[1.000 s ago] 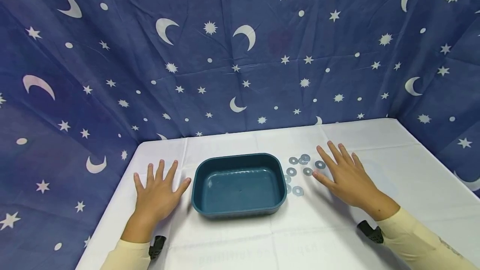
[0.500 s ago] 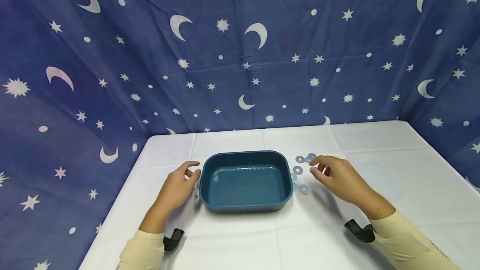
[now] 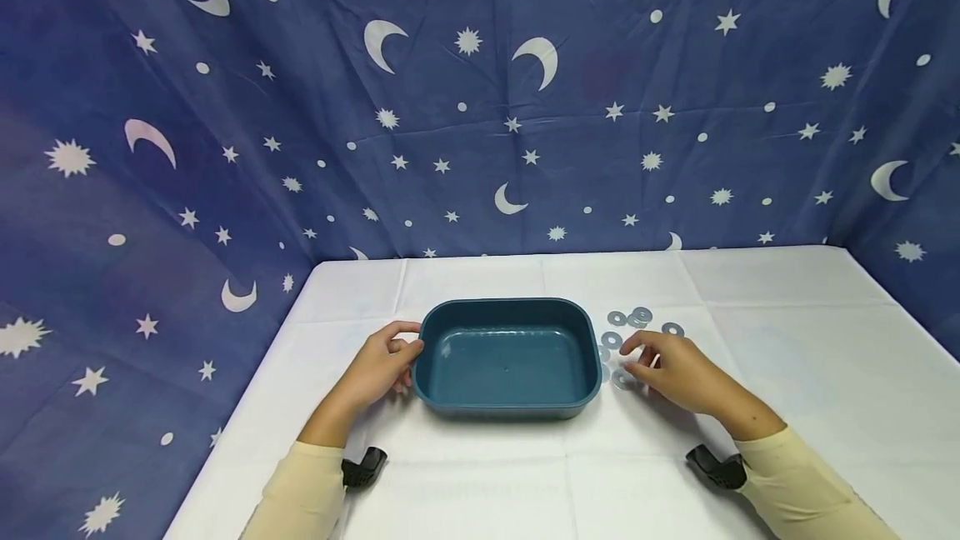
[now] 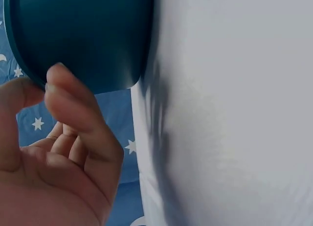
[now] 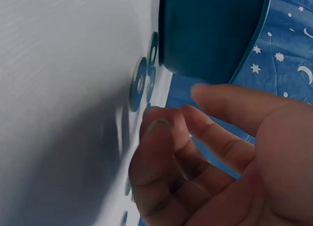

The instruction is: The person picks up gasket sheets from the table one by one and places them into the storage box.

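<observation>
A teal plastic tub (image 3: 510, 412) stands on the white-covered table, its inside bare. My left hand (image 3: 372, 369) is at its left end with thumb and fingers bent against the rim; the left wrist view shows fingertips over the tub's outer wall (image 4: 93, 35). Several flat metal washers (image 3: 611, 346) lie to the right of the tub, two of them overlapping at the back. My right hand (image 3: 678, 375) hovers beside them, fingers loosely bent and thumb apart, holding nothing. In the right wrist view its fingertips are close to a washer (image 5: 134, 95).
A white cloth (image 3: 480, 482) covers the table. Behind and to both sides hangs a blue curtain (image 3: 442, 148) with moons and stars. Each wrist carries a small black device, such as the one (image 3: 365, 467) on the left.
Both hands were spread flat in the air; their fingers have bent. The left hand has moved right to the tub's rim, the right hand down beside the washers. The head view has shifted slightly.
</observation>
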The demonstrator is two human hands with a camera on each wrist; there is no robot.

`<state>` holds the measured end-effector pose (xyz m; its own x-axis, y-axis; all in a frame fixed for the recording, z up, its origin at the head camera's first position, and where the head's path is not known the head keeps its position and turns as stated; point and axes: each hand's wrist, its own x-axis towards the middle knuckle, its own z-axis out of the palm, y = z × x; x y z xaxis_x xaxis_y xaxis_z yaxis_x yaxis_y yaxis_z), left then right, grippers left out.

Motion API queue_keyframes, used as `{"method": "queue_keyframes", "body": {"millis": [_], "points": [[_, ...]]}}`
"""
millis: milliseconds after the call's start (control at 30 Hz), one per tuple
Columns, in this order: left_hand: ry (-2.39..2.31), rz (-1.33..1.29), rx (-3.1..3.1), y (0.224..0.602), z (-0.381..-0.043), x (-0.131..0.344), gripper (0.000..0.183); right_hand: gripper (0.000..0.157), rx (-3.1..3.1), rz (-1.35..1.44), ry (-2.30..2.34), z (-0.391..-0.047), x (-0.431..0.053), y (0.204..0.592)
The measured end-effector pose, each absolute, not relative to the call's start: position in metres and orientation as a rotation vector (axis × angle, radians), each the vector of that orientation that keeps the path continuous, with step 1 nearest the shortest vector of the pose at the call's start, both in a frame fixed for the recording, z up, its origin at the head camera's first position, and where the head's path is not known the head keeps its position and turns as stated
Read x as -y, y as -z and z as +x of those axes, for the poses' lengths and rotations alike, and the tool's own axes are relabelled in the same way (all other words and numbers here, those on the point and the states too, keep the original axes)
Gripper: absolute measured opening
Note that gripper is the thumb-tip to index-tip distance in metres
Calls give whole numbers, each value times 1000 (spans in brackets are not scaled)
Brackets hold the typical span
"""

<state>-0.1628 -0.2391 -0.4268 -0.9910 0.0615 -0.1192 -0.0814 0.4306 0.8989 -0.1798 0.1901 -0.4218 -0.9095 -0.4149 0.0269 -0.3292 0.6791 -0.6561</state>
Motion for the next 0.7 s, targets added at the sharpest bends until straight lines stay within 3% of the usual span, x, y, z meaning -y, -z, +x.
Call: {"method": "queue_keyframes", "body": {"millis": [700], "points": [[-1866, -4, -2155, 441, -167, 247, 48, 23, -2679, -592, 970, -179, -193, 435]]}}
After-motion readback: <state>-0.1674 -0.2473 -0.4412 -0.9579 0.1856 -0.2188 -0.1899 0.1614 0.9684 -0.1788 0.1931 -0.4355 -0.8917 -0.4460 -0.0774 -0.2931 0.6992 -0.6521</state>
